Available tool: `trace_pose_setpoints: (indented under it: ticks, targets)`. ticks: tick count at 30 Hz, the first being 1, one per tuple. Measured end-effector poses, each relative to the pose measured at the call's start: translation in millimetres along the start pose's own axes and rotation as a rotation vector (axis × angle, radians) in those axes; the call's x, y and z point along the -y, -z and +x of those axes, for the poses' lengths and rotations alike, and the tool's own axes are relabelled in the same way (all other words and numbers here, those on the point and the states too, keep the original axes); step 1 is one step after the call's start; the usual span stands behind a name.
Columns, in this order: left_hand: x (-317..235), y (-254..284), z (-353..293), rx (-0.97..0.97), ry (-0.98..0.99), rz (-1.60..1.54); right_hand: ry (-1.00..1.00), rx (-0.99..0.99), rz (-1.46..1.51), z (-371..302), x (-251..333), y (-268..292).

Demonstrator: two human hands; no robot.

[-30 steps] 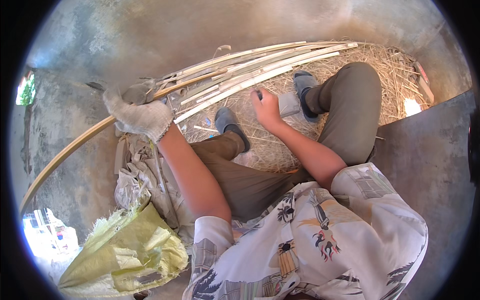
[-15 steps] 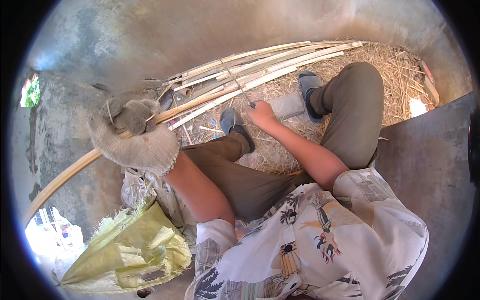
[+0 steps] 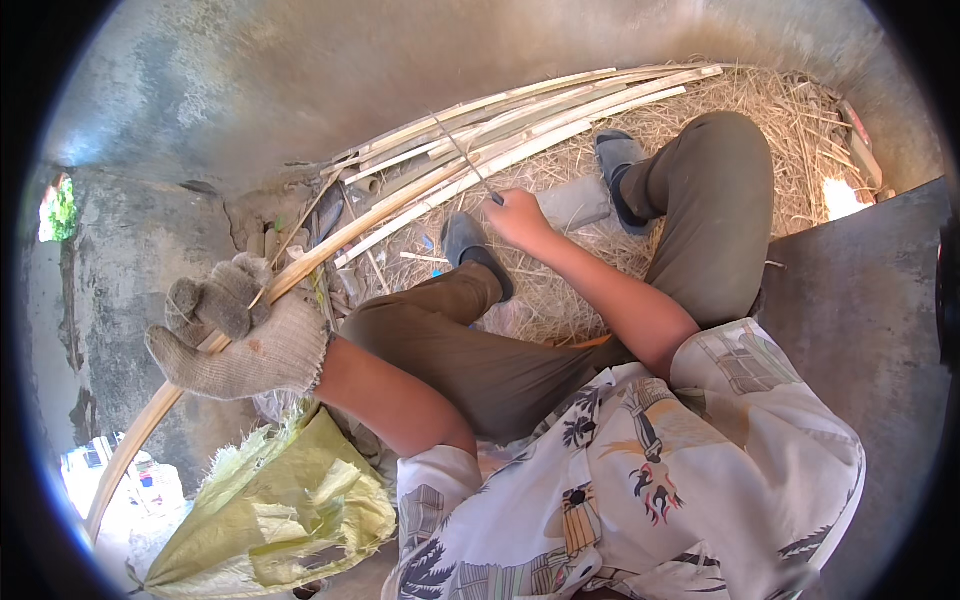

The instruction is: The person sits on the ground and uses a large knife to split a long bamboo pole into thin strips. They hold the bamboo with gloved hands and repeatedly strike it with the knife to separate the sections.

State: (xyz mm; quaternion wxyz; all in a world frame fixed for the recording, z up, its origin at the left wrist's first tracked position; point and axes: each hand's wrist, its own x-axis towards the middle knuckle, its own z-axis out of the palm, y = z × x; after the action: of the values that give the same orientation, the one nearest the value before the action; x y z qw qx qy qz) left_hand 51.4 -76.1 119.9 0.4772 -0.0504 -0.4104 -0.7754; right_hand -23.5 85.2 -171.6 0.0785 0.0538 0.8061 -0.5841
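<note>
A long bamboo strip (image 3: pixel 385 208) slants from the lower left up past my left foot toward the far side. My left hand (image 3: pixel 245 335), in a grey knitted work glove, is wrapped round it at the left. In my bare right hand (image 3: pixel 518 218), in front of my feet, I grip the dark handle of a thin-bladed knife (image 3: pixel 462 152). Its narrow blade points up and left, crossing over the bamboo strip; whether it touches the strip I cannot tell. Beyond it, several pale split bamboo strips (image 3: pixel 570 92) lie side by side on the floor.
Straw-like shavings (image 3: pixel 760 130) cover the floor round my slippers (image 3: pixel 618 170). A flat grey block (image 3: pixel 578 203) lies between my feet. A torn yellow woven sack (image 3: pixel 285 510) is at my lower left. Walls (image 3: pixel 130 310) stand left and ahead; a dark panel (image 3: pixel 850 320) stands at right.
My gloved left hand has moved down and left, and the bamboo strip's left end has dropped with it. My right hand and the knife have hardly shifted.
</note>
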Motion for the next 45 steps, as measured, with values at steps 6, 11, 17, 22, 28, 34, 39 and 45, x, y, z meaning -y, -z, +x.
trace_pose_setpoints:
  ticks: [6, 11, 17, 22, 28, 34, 39, 45]
  targets:
    - [-3.4, 16.7, 6.4, 0.069, -0.002, -0.082, 0.336, -0.043, -0.086, -37.0, 56.7, 9.7]
    - [-28.5, 21.9, 4.0, 0.183, -0.063, -0.051, 0.480, -0.027, -0.122, -26.3, 42.3, 11.9]
    - [-39.7, 17.9, -24.1, 0.584, -0.010, -0.141, 0.006, -0.108, -0.159, 6.1, -3.3, 22.2]
    - [-33.8, 18.8, -22.2, 0.550, 0.038, -0.124, 0.093, -0.100, -0.001, -3.5, -10.7, 8.0]
    - [-23.1, 29.3, -17.3, 0.517, 0.026, -0.122, 0.458, -0.084, -0.213, -32.7, 37.9, 5.0]
    - [-54.8, 18.2, -30.6, 0.662, 0.044, -0.210, 0.146, -0.094, -0.069, -4.2, 9.4, 19.6]
    - [-52.9, 19.6, -35.7, 0.572, -0.020, -0.143, -0.046, -0.173, -0.072, -7.1, 7.0, 14.1]
    - [-64.9, 32.4, -27.3, 0.452, -0.104, -0.189, 0.065, -0.209, -0.067, -8.9, 18.9, 18.6]
